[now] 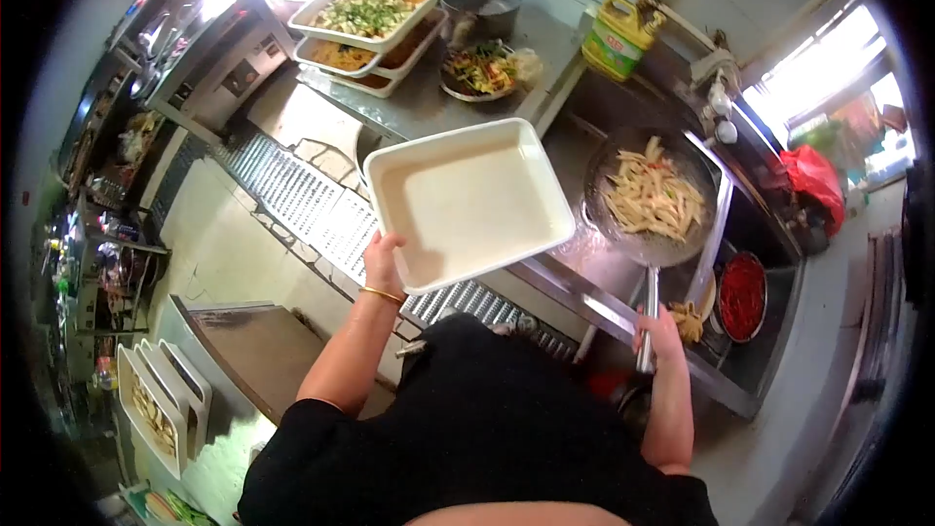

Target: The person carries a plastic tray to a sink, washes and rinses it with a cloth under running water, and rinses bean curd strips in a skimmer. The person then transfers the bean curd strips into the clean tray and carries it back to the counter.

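My left hand grips the near left corner of a white rectangular tray, which has nothing in it and is held in front of me, left of the stove. My right hand is wrapped around the metal handle of a wok on the stove. Pale strips of food with a few red and green bits lie in the wok. The tray's right edge is close to the wok's left rim.
Stacked trays of cooked food, a dark pot and a plate of cut vegetables stand on the back counter. A yellow oil jug is behind the stove. A bowl of red sauce sits at right. More white trays are at lower left.
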Available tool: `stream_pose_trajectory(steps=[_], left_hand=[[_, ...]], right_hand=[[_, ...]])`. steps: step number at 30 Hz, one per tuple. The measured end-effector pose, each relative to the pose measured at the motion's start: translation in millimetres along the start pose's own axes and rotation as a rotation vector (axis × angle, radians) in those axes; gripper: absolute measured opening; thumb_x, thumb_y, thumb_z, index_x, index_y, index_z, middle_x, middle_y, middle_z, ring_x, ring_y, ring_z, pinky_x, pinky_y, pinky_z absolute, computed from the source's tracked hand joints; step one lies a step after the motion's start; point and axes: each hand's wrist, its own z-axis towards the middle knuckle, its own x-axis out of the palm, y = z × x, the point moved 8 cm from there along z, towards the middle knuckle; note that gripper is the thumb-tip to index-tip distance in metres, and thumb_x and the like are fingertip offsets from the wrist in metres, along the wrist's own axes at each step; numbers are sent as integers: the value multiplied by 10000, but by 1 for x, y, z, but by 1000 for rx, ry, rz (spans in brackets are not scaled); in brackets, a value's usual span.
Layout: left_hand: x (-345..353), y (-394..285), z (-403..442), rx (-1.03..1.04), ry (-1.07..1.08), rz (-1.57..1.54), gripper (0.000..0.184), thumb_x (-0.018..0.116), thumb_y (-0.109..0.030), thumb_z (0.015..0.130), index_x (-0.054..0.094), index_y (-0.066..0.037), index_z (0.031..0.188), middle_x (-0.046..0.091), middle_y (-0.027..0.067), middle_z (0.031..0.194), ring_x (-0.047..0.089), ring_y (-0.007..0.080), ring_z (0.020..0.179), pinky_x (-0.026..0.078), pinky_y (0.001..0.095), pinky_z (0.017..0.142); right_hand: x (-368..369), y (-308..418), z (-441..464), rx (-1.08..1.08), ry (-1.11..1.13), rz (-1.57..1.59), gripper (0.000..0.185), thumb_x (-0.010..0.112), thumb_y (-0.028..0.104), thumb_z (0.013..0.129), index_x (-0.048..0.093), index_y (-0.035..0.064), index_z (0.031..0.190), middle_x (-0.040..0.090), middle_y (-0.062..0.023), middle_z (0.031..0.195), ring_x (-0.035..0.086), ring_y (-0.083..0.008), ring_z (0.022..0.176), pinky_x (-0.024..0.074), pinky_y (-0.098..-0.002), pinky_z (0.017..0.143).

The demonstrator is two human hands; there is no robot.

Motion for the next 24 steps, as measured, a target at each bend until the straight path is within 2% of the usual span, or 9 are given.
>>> stream_pose_trajectory(steps=[4,6,9,13,16,19,22,23,24], left_hand=[[-26,31,26,-136,79,48,262,540,-27,739,562,-16,1000,586,88,895,585,233,801,523,376,722],[-16,27,24,-101,89,55,248,534,-24,747,570,-14,992,582,76,884,580,221,805,519,364,720],[3,24,28,-83,138,158,286,529,-50,761,534,1,1042,579,122,910,614,264,811,551,401,728],[22,36,42,-123,238,217,300,542,-61,765,542,5,1058,577,117,915,607,241,824,534,354,728],[40,28,34,-130,237,155,230,561,-26,759,616,-12,982,588,66,878,574,186,791,506,315,714],[39,38,50,-108,260,144,288,557,-3,764,630,6,1043,617,65,885,591,172,790,503,294,714],[37,40,54,-97,259,164,318,560,5,756,634,12,1065,626,56,877,597,162,781,504,287,712],[39,37,51,-110,256,164,318,560,4,756,635,11,1065,626,55,878,597,161,778,505,286,712],[39,35,48,-123,254,166,319,560,3,755,635,10,1065,626,55,878,597,160,774,505,285,711]], right_hand=[[10,4,-7,14,67,8,313,604,84,782,463,51,1060,498,-45,671,496,-158,445,442,-311,400],[23,17,-23,-48,51,-21,323,612,76,774,461,45,1058,501,-51,687,494,-156,436,438,-308,400],[43,40,-45,-79,39,-115,328,558,-5,765,449,-3,1074,521,-62,688,533,-148,470,459,-301,412],[64,45,-57,-103,87,-247,324,588,8,770,450,-1,1063,530,-51,696,544,-141,495,464,-288,444],[81,37,-53,-147,105,-367,306,608,-5,760,453,26,1022,534,-40,736,526,-126,483,434,-271,436],[91,31,-45,-215,84,-525,290,610,15,769,468,20,1022,533,-38,723,522,-126,492,438,-277,455],[98,41,-39,-377,28,-814,394,617,98,757,490,5,1119,553,-92,777,603,-196,717,485,-351,647],[95,41,-36,-336,9,-832,411,626,117,753,496,7,1127,573,-131,819,611,-258,826,476,-392,721],[97,46,-38,-396,-4,-865,409,629,115,752,497,9,1125,578,-141,830,611,-269,823,477,-397,721]])
